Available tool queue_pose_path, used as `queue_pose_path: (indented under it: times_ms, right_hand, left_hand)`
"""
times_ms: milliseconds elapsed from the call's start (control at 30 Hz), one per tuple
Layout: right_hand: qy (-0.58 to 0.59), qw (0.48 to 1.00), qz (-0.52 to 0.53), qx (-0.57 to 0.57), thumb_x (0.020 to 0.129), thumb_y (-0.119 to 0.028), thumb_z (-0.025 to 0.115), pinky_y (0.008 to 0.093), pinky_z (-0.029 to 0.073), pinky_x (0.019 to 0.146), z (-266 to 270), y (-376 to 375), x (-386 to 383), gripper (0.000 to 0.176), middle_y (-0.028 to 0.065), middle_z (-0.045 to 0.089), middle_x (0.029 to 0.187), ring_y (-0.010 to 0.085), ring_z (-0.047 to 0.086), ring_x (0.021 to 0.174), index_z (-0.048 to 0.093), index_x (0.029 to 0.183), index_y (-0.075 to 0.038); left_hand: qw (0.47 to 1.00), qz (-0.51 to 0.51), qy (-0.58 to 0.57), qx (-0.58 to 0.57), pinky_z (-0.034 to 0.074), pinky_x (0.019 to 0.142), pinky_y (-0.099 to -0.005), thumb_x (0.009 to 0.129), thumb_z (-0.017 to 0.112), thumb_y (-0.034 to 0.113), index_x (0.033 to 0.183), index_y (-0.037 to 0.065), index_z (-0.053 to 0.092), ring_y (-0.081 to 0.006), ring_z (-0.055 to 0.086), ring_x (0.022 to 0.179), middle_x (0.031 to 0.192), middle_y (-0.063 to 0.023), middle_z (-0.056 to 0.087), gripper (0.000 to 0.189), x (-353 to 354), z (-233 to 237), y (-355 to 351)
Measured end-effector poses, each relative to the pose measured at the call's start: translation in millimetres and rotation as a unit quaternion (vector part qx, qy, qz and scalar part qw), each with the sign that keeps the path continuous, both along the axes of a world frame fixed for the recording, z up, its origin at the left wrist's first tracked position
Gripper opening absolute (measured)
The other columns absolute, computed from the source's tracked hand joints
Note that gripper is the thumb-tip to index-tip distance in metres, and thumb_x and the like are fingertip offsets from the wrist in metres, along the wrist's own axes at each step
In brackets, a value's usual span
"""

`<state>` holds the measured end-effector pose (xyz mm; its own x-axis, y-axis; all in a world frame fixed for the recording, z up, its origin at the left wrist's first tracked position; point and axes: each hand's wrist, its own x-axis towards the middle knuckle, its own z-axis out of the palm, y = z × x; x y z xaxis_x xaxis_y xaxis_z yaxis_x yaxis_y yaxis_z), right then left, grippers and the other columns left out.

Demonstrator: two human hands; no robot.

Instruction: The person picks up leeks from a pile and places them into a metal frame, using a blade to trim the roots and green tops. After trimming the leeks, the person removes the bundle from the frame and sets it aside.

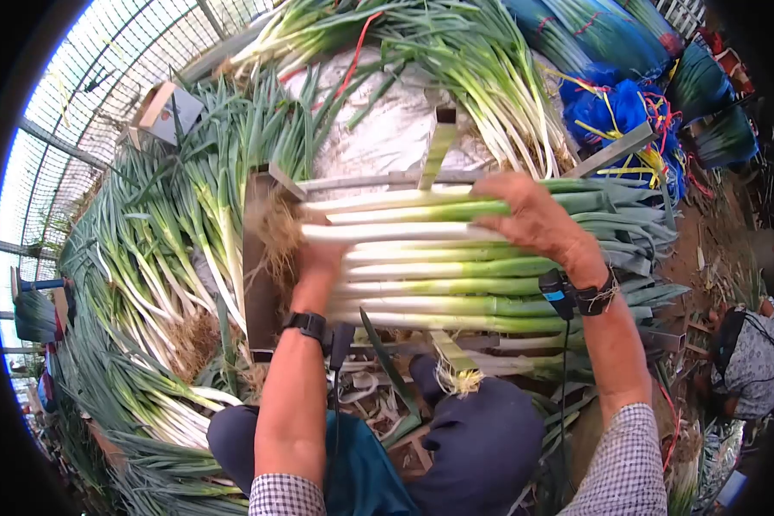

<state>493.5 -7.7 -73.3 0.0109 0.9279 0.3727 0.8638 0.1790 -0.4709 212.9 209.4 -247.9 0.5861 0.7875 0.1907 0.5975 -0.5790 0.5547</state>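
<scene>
Bright, diffuse daylight through mesh roof [103,77] at upper left, blown out there. Soft, weak shadows. Strong fisheye bending; black vignette at corners. Centre sharp, edges slightly soft.

A leek stack [439,288] lies across the frame [258,258], with leek heaps [146,258] left and behind

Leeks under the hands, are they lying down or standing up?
Lying down: the leeks lie side by side, roots against the left hand, right hand on top.
</scene>
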Motion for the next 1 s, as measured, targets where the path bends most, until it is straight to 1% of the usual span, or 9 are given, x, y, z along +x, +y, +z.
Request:
queue_pose_path:
  times_ms: [33,133,167,267,367,700,800,900,1000]
  right_hand:
    - [-0.035,0.995,-0.076,0.051,0.085,-0.019,0.080,0.0407,0.050,0.073,0,-5,-6,0.029,0.0142,0.070,0.089,0.0272,0.065,0.080,0.071,0.104,0.001]
    - [0.213,0.927,-0.132,-0.280,0.087,-0.022,0.078,0.0450,0.050,0.070,0,-34,-26,0.022,0.0158,0.069,0.080,0.0328,0.066,0.076,0.072,0.093,-0.001]
    - [0.186,0.900,-0.115,-0.378,0.088,-0.029,0.075,0.0459,0.053,0.073,-9,-42,-36,0.027,0.0177,0.070,0.084,0.0378,0.068,0.083,0.071,0.090,-0.003]
    - [0.024,0.896,-0.048,-0.440,0.085,-0.037,0.074,0.0479,0.053,0.075,-66,-62,-54,0.034,0.0188,0.071,0.087,0.0383,0.068,0.084,0.071,0.090,-0.003]
    - [0.098,0.872,-0.058,-0.476,0.083,-0.041,0.072,0.0488,0.052,0.077,-71,-59,-52,0.039,0.0206,0.070,0.088,0.0398,0.067,0.085,0.071,0.090,-0.003]
    - [0.089,0.886,-0.064,-0.451,0.084,-0.039,0.072,0.0501,0.050,0.077,-72,-64,-57,0.038,0.0222,0.068,0.087,0.0403,0.065,0.085,0.069,0.091,-0.002]
    - [0.115,0.955,-0.102,-0.255,0.087,-0.025,0.076,0.0452,0.050,0.075,-47,-79,-65,0.025,0.0177,0.067,0.087,0.0361,0.064,0.084,0.070,0.091,-0.001]
    - [-0.046,0.975,-0.216,0.000,0.088,-0.023,0.076,0.0458,0.049,0.082,-15,-81,-49,0.023,0.0163,0.068,0.100,0.0368,0.063,0.095,0.070,0.097,-0.003]
    - [-0.094,0.976,-0.192,-0.046,0.087,-0.028,0.076,0.0473,0.046,0.091,-47,-92,-22,0.030,0.0147,0.067,0.107,0.0377,0.060,0.105,0.069,0.103,-0.004]
  left_hand:
    - [0.999,-0.020,-0.010,0.037,0.048,0.077,-0.0504,0.081,0.076,0.012,0.090,0.004,0.057,-0.0413,0.058,0.087,0.090,-0.0198,0.062,0.023,-5,-11,6]
    - [1.000,0.005,-0.015,0.020,0.047,0.076,-0.0513,0.083,0.072,0.010,0.091,0.004,0.056,-0.0418,0.058,0.086,0.090,-0.0203,0.061,0.018,-4,-9,2]
    - [0.999,0.002,-0.008,0.047,0.047,0.076,-0.0514,0.084,0.070,0.011,0.092,0.005,0.056,-0.0412,0.058,0.086,0.090,-0.0198,0.061,0.017,-3,-2,0]
    - [0.999,-0.002,0.002,0.047,0.047,0.077,-0.0514,0.085,0.069,0.013,0.093,0.005,0.057,-0.0409,0.059,0.088,0.093,-0.0202,0.063,0.016,-6,-7,3]
    - [1.000,-0.001,0.021,0.022,0.048,0.078,-0.0512,0.086,0.067,0.014,0.093,0.006,0.058,-0.0413,0.060,0.089,0.097,-0.0207,0.064,0.015,-5,5,-3]
    - [0.999,-0.029,-0.019,0.027,0.042,0.100,-0.0508,0.097,0.059,0.018,0.121,0.002,0.056,-0.0418,0.052,0.112,0.118,-0.0207,0.055,0.029,-22,-4,-33]
    - [0.998,-0.018,-0.012,0.063,0.041,0.099,-0.0508,0.098,0.057,0.019,0.122,0.002,0.056,-0.0404,0.051,0.110,0.116,-0.0201,0.053,0.029,-19,-10,-27]
    - [0.990,-0.027,-0.009,0.137,0.041,0.099,-0.0513,0.098,0.055,0.019,0.124,0.003,0.055,-0.0393,0.050,0.109,0.115,-0.0201,0.052,0.030,-25,-35,-31]
    - [0.993,-0.020,0.007,0.119,0.041,0.099,-0.0514,0.098,0.055,0.018,0.127,0.004,0.054,-0.0387,0.050,0.110,0.115,-0.0203,0.052,0.032,-24,-15,-30]
